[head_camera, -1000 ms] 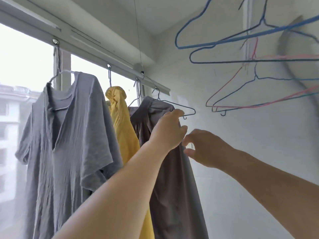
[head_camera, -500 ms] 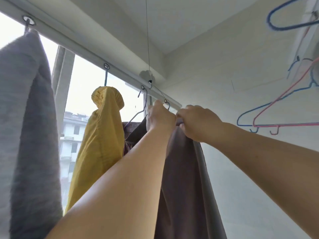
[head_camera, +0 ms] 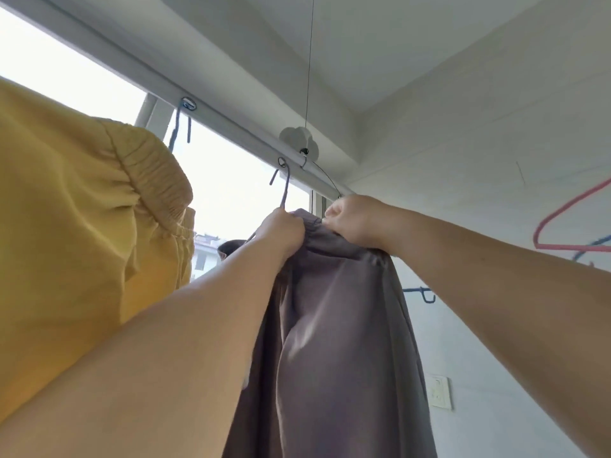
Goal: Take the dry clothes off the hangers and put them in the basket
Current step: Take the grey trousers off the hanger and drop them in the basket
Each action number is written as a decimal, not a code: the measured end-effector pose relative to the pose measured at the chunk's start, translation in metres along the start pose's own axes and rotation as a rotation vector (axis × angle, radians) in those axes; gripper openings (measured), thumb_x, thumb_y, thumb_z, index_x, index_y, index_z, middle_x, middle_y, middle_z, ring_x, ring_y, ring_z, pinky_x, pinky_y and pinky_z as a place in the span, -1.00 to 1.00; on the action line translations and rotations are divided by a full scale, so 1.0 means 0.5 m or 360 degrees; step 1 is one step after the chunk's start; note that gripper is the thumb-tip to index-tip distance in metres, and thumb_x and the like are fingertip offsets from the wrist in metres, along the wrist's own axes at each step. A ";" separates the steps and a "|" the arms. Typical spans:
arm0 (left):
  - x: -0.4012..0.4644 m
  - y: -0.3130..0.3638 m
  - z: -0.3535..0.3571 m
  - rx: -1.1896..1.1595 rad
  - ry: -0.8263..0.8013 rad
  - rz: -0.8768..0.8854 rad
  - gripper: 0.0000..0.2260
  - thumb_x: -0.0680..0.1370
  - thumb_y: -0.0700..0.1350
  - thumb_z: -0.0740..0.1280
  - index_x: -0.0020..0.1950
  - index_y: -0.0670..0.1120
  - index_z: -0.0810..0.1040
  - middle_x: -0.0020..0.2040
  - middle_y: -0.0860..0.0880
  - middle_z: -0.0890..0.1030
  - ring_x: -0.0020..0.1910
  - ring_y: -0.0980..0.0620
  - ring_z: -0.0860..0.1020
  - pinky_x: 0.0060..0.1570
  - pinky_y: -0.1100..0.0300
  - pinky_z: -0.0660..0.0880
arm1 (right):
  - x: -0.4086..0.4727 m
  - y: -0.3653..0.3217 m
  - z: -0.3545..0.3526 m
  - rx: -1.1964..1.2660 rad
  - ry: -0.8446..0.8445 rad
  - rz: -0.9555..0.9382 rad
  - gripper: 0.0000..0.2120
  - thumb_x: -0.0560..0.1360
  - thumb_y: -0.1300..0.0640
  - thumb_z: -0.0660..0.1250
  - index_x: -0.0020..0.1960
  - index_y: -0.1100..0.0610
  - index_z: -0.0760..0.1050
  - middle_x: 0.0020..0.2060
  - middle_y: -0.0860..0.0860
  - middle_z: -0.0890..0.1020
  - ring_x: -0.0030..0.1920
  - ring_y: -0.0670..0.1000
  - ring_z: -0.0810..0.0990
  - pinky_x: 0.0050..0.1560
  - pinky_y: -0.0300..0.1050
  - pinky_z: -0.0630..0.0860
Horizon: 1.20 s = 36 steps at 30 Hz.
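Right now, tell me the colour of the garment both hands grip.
Greyish brown garment, head view.

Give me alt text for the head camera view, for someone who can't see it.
Both hands, left hand and right hand, grip the top of a grey-brown garment hanging from a hanger on the window rail. A yellow garment hangs to its left.

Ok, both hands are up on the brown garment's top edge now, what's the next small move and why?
Probably work the gathered top edge of the brown garment off its hanger. The left hand and the right hand both grip the cloth at its top, and the hanger's hook is on the rail, so the garment is not free yet. No basket is in view.
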State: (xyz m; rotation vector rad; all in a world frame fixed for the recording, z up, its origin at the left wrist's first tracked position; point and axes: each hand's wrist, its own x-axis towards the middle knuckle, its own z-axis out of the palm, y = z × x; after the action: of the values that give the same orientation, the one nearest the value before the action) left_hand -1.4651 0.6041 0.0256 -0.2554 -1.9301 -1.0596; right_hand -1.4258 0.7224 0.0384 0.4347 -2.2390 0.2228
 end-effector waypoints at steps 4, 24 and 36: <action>0.016 -0.017 0.008 -0.0232 0.0206 0.0194 -0.85 0.52 -0.18 0.22 -0.05 -0.14 0.58 -0.08 -0.14 0.56 -0.07 -0.11 0.51 0.02 -0.04 0.49 | 0.020 0.021 0.025 -0.0102 -0.0181 -0.0118 -0.53 0.53 -0.02 0.26 0.37 0.13 0.31 0.23 0.11 0.51 0.19 0.13 0.50 0.24 0.03 0.43; 0.043 0.023 -0.005 0.1081 -0.0226 0.1113 -0.75 0.60 -0.11 0.18 0.26 -0.03 0.50 0.23 -0.06 0.51 0.24 -0.05 0.44 0.26 0.07 0.33 | 0.017 0.109 0.061 0.0696 0.0336 -0.0155 -0.76 0.48 0.02 0.36 0.05 0.08 0.39 -0.22 -0.12 0.44 -0.11 -0.05 0.45 -0.22 -0.19 0.33; 0.021 0.049 -0.014 0.1245 -0.0115 0.1076 -0.36 0.27 0.47 0.13 -0.07 -0.09 0.43 -0.17 -0.02 0.51 -0.17 -0.02 0.46 -0.15 0.13 0.38 | -0.117 0.166 0.030 0.0912 0.0726 0.0102 -0.58 0.38 -0.12 0.42 -0.43 0.06 0.29 -0.51 -0.08 0.35 -0.47 -0.15 0.30 -0.44 -0.29 0.26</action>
State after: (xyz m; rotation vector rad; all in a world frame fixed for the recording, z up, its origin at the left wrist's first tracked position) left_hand -1.4538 0.6115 0.0497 -0.4508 -1.9484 0.1602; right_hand -1.4327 0.8082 -0.0174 0.5465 -1.7154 0.9146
